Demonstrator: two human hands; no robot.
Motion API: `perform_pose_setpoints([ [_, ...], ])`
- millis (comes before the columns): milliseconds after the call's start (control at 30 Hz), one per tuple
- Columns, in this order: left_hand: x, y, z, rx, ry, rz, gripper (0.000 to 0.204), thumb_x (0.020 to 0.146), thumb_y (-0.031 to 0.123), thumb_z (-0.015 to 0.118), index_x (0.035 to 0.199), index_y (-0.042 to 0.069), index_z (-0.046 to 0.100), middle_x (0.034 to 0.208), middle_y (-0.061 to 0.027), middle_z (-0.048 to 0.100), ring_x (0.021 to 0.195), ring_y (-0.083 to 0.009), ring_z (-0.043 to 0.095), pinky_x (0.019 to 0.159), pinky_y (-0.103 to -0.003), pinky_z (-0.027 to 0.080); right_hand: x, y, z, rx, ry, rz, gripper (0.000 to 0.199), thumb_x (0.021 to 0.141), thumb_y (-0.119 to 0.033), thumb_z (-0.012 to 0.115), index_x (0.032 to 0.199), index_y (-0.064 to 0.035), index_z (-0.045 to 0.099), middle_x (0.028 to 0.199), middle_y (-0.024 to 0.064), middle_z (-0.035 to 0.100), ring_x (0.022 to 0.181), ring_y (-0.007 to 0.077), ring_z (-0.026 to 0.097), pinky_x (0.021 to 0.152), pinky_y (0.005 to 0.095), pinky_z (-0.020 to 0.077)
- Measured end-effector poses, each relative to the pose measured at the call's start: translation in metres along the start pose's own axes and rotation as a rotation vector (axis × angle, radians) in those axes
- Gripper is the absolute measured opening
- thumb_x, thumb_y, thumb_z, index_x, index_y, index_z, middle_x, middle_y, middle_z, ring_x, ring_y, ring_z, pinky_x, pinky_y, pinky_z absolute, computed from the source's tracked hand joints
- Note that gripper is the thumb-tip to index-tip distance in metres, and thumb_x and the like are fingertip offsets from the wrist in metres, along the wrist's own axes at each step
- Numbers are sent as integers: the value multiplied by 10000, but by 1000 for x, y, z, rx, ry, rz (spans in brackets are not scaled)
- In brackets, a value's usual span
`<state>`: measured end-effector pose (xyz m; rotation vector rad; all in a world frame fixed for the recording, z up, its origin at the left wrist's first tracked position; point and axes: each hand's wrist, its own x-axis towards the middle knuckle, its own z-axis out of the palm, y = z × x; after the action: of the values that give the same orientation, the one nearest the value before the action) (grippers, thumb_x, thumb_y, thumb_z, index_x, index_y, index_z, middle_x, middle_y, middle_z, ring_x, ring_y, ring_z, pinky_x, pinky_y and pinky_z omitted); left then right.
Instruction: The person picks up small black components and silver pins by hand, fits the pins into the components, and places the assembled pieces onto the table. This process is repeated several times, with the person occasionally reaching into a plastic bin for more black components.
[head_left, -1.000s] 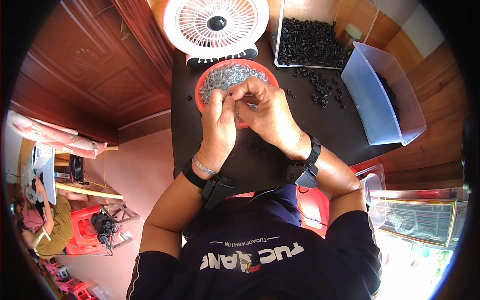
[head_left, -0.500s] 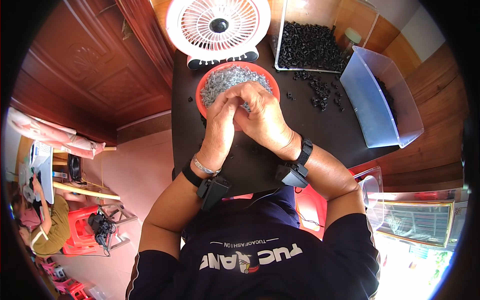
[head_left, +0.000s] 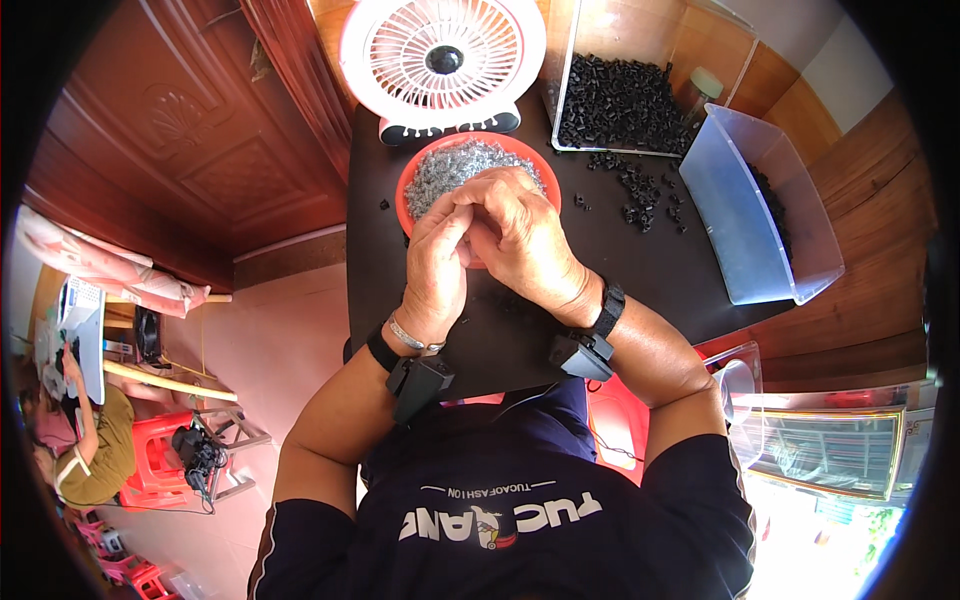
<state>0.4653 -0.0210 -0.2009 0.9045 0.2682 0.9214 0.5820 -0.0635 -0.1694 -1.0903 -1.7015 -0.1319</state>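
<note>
My left hand (head_left: 437, 265) and my right hand (head_left: 530, 235) meet fingertip to fingertip over the near side of a red bowl (head_left: 404, 205). Both sets of fingers are bent and pinched together; whatever lies between them is hidden behind my knuckles. A heap of small, shiny, silvery-clear pieces (head_left: 455, 168) fills the bowl. Loose small black parts (head_left: 640, 195) lie scattered on the dark table (head_left: 620, 260) to the right of my hands.
A white and pink fan (head_left: 444, 60) stands behind the bowl. At the back right, a clear bin (head_left: 563, 120) holds many black parts (head_left: 615, 105). A translucent bluish bin (head_left: 725, 215) sits at the table's right edge. Another person (head_left: 100, 440) sits far left.
The view has shifted slightly. My hands stay joined over the bowl, with only a small shift of the fingers.
</note>
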Motion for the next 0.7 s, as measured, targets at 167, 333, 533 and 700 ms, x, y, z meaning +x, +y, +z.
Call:
perform_pose_setpoints([
  [167,0,0,-2,-54,-21,-6,306,979,161,413,1195,10,568,1097,-73,606,1012,-133,587,891,-266,473,-1,2,0,-12,-39,-12,345,640,102,622,944,-56,575,857,94,628,830,311,611,757,393,502],
  [333,0,-3,-8,-70,-29,-34,319,993,156,376,1214,-8,537,1143,-86,584,1079,-168,567,941,-301,446,-2,3,-2,-18,-82,0,366,650,66,669,977,-57,562,889,91,633,856,310,614,769,391,511],
  [533,2,-3,-5,-24,19,8,289,968,160,425,1157,-7,567,1031,-59,609,907,-103,592,818,-240,470,1,-1,-6,-50,-92,15,352,669,28,682,998,-58,595,923,93,640,891,308,619,784,383,520],
  [700,2,1,-6,-40,30,10,261,972,159,422,1112,2,577,1034,-61,609,940,-115,581,837,-265,462,-1,-1,-7,-185,-130,30,311,696,-30,691,998,-37,618,922,110,635,880,299,617,786,384,514],
])
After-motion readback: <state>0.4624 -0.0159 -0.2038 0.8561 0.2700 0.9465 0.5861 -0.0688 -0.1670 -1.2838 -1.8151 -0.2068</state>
